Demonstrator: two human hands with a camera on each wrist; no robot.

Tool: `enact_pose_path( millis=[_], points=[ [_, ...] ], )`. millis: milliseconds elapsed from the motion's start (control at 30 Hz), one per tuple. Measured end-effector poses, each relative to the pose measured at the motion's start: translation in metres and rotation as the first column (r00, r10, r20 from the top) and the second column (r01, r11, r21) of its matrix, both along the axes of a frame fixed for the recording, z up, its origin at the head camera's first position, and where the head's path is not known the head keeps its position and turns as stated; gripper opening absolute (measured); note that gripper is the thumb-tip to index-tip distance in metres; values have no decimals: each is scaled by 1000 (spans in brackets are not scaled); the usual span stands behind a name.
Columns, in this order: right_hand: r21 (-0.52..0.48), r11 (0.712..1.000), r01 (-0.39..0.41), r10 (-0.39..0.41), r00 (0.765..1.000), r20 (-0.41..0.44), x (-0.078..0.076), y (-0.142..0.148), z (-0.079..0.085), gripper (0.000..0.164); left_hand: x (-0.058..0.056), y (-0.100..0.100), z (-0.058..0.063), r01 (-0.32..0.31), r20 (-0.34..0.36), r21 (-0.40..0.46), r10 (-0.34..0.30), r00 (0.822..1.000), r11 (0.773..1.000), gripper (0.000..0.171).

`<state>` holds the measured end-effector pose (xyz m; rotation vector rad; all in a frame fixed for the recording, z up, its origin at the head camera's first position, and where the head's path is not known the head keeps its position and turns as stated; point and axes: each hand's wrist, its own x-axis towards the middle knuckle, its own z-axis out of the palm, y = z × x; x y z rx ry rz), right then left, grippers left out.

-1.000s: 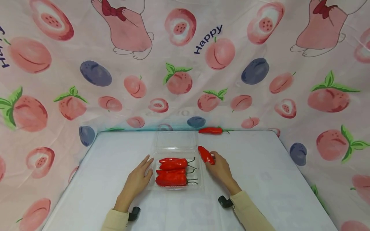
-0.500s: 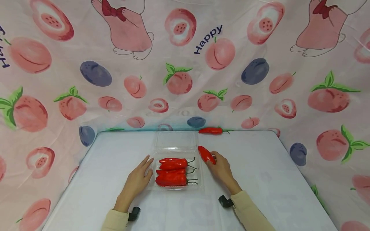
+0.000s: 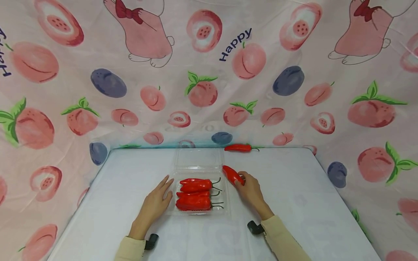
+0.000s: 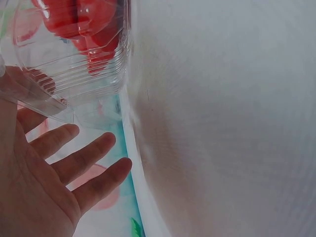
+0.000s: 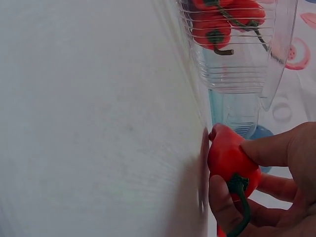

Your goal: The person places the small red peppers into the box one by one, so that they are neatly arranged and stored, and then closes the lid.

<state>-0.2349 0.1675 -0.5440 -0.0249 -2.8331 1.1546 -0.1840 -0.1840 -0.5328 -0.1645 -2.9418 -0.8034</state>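
Note:
A clear plastic clamshell box [image 3: 199, 213] lies with its lid [image 3: 199, 158] folded back, away from me. Several red peppers [image 3: 194, 201] with green stems lie side by side in it, stems to the right. My left hand [image 3: 155, 203] rests at the box's left edge; in the left wrist view its fingers [image 4: 94, 153] are spread and fairly straight beside the clear wall. My right hand [image 3: 249, 190] pinches one red pepper [image 3: 231, 174] between thumb and fingers, just right of the box. In the right wrist view that pepper [image 5: 229, 153] is low over the white surface, its stem toward the camera.
Another red pepper [image 3: 238, 147] lies at the far edge of the white table [image 3: 281, 174], right of the lid. A fruit-patterned cloth [image 3: 202, 54] hangs behind and at both sides. Black wrist cameras sit at both cuffs.
The pepper in my right hand has shifted slightly left, its tip closer to the box. My left hand and the peppers in the box look unmoved.

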Motion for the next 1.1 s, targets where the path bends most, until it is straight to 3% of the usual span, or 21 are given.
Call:
enact_pose_path(
  millis=[267,633,1100],
  points=[
    [-8,1000,13,-13,999,-33,1,2,4,36,1,1,1,-6,8,2,6,1000,1000,53],
    [-61,997,42,-44,998,-37,-1,10,21,37,0,1,1,-5,7,-1,5,1000,1000,53],
    [-91,995,47,-57,992,-108,4,8,38,39,1,1,2,-4,3,6,4,1000,1000,53]
  ],
)
